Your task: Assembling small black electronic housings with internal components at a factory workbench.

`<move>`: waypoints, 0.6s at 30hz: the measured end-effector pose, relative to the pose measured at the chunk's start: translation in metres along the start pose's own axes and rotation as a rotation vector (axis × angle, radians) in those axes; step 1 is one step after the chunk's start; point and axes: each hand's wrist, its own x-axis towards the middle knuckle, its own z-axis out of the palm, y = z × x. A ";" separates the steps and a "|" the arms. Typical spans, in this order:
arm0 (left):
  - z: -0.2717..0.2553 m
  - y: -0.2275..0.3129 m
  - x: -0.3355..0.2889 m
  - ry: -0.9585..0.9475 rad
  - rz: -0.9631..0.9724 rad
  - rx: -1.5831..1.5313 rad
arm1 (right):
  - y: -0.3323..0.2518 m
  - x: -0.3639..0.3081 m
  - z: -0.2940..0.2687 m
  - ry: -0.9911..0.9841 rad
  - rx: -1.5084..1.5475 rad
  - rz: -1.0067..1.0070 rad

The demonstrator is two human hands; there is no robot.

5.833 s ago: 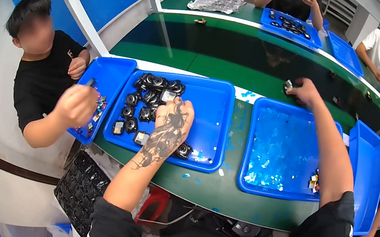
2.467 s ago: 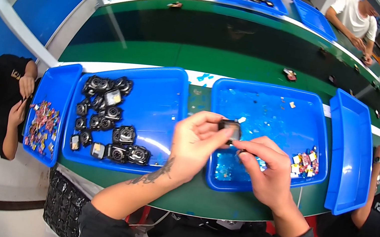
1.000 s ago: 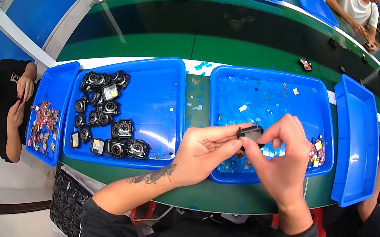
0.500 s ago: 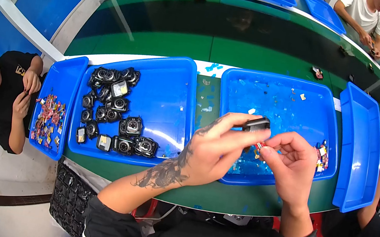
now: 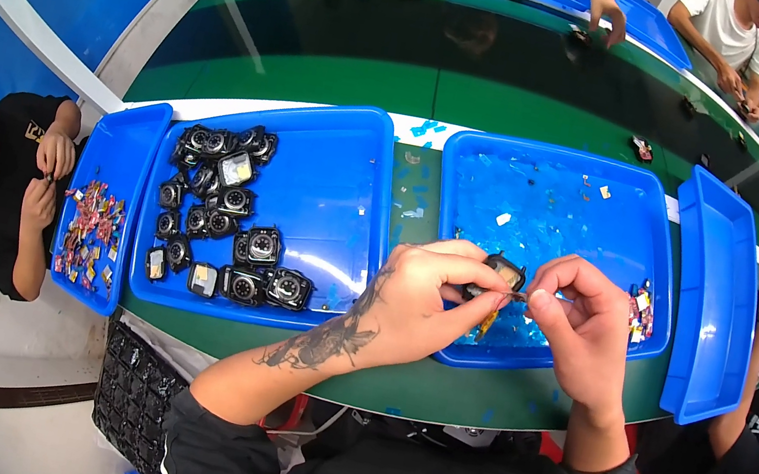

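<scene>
Over the near edge of the middle tray (image 5: 613, 177), the left hand (image 5: 419, 300) pinches a small black part (image 5: 502, 274), while the right hand (image 5: 582, 329), just right of it, pinches a thin strip at its side.

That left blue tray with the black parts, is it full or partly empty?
Partly empty: the black parts crowd the left blue tray's left side, and its right half lies bare.
</scene>
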 end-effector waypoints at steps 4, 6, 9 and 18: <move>0.000 -0.005 0.002 -0.051 -0.140 -0.146 | -0.007 -0.003 0.012 0.091 -0.017 0.011; 0.004 -0.005 0.001 -0.023 -0.125 -0.303 | -0.001 -0.003 0.017 0.149 -0.123 -0.067; 0.010 -0.002 0.000 0.034 -0.126 -0.417 | 0.007 -0.002 0.021 0.230 -0.104 -0.125; 0.019 -0.012 -0.003 0.102 -0.031 -0.485 | 0.021 0.002 0.035 0.364 0.155 -0.114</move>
